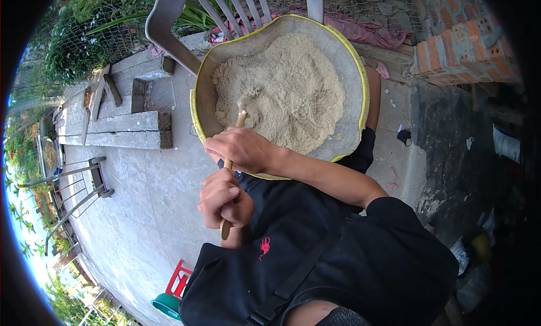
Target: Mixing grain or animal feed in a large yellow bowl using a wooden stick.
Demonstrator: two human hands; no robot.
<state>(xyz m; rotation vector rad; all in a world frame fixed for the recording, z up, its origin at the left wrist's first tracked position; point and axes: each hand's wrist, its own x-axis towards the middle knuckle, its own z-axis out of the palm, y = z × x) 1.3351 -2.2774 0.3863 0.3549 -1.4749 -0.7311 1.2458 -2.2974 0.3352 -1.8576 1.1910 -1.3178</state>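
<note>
Head view shows a wooden stick (pixel 227 164) clamped in both hands of a person. The right hand (pixel 242 150) is up higher on it, and its fingers are curled around the wood. The left hand (pixel 225 203) is just below, also closed tight around it. A little bit of stick shows between the two hands.

The stick's long line runs away from the person's body and leans a little to the right. Its far end points into the pale powder (pixel 304 78), just past the right hand. That tip looks fuzzy, so its shape is hard to tell. The near end pokes out below the left hand, back toward the black shirt (pixel 349 258).

The powder sits in a big gray tub (pixel 365 95) with a yellow rim, past the grip. Farther past it is a gray chair (pixel 163 30). Well to the left of the grip are long gray beams (pixel 115 129) and a cart (pixel 93 177) with wheels. Far off to the right is a stack of orange bricks (pixel 451 53).
</note>
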